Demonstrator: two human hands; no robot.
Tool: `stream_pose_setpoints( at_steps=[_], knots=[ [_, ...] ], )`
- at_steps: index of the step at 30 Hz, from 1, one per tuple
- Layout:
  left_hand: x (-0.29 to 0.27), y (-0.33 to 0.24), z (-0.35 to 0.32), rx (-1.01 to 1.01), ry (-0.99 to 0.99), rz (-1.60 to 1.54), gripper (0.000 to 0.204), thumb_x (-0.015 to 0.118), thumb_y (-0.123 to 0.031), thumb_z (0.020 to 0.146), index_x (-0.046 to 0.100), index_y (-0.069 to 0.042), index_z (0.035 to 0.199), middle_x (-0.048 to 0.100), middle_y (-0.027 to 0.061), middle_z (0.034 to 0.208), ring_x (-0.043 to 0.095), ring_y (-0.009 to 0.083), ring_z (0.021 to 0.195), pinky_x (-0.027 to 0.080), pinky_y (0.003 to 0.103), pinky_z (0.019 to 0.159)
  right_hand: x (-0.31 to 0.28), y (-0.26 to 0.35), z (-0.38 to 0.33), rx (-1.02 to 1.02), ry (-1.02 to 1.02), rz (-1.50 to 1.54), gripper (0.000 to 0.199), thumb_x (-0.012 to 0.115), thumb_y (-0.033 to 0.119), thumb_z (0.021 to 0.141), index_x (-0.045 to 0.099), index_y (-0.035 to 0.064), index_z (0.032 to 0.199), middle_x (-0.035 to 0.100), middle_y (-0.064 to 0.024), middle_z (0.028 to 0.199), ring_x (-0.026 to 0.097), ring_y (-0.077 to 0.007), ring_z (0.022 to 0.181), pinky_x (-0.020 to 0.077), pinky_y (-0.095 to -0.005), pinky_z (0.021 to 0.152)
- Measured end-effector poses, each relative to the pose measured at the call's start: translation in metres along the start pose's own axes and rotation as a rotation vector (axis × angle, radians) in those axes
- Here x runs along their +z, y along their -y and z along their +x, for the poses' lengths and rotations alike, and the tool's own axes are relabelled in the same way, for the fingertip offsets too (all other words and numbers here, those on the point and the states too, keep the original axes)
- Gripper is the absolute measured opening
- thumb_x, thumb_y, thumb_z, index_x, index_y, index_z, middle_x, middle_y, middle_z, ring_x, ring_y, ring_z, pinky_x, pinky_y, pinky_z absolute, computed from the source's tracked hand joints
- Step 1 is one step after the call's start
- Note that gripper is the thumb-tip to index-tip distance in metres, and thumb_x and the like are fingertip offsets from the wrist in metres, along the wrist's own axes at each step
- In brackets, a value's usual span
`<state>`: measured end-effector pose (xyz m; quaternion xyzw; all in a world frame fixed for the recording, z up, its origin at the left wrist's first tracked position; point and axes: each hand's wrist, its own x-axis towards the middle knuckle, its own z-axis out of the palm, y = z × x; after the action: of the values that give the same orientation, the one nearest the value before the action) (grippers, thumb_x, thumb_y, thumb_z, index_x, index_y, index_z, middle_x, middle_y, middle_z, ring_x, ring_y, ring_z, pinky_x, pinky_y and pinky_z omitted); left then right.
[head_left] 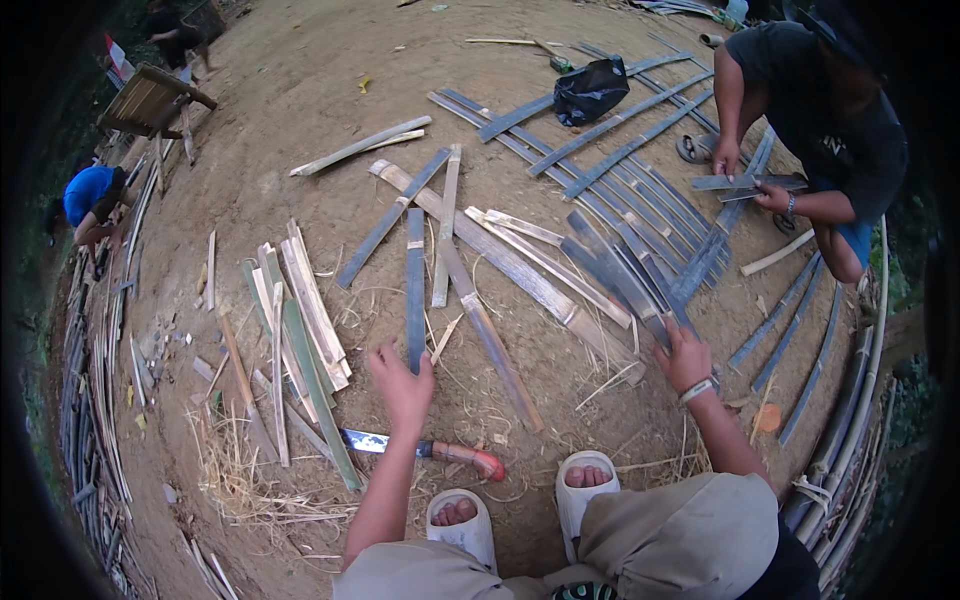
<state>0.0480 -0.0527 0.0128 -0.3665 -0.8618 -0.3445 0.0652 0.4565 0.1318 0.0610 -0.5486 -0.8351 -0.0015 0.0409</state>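
Observation:
My right hand (684, 360) is closed around the near ends of several dark bamboo strips (625, 275), which fan out away from me. On the left, my left hand (402, 388) has its thumb and fingers apart. A flat dark bamboo strip (415, 285) runs up from the gap between them; whether the hand touches it I cannot tell. Just right of my left forearm lies a machete (460, 455) with a reddish handle end, its blade partly under the arm. Split bamboo pieces (310, 300) and a longer bamboo slat (490, 345) lie around my hands.
At the right, another person (830, 110) holds dark strips over a bamboo lattice (640, 190) with a black plastic bag (591, 92) on it. Bamboo poles (850, 400) line the right edge. A person in blue (92, 195) bends at the far left. Shavings (250, 475) litter the dirt.

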Motion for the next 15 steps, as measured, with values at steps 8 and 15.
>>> stream_pose_setpoints(
  at_steps=[8, 15],
  knots=[
    [-0.070, -0.124, 0.037, 0.650, 0.205, -0.151, 0.051, 0.071, -0.027, 0.086, 0.056, -0.009, 0.131, 0.052, 0.0134, 0.133, 0.049, 0.0298, 0.123, 0.029, 0.043, 0.103, -0.072, 0.064, -0.009, -0.632, -0.387, 0.004, 0.054, 0.072, 0.011, 0.070, 0.068, 0.0180, 0.123, 0.051, 0.0013, 0.070, 0.050, -0.0152, 0.055, 0.0411, -0.0312, 0.053],
    [-0.098, -0.090, 0.049, 0.590, 0.406, -0.294, 0.016, 0.066, -0.026, 0.089, 0.072, -0.012, 0.092, 0.067, 0.0027, 0.097, 0.059, 0.0201, 0.105, 0.023, 0.046, 0.102, -0.095, 0.101, 0.018, -0.900, -0.481, -0.041, 0.045, 0.066, 0.008, 0.077, 0.069, 0.0168, 0.121, 0.051, 0.0017, 0.069, 0.050, -0.0140, 0.057, 0.0389, -0.0307, 0.053]
  ],
)
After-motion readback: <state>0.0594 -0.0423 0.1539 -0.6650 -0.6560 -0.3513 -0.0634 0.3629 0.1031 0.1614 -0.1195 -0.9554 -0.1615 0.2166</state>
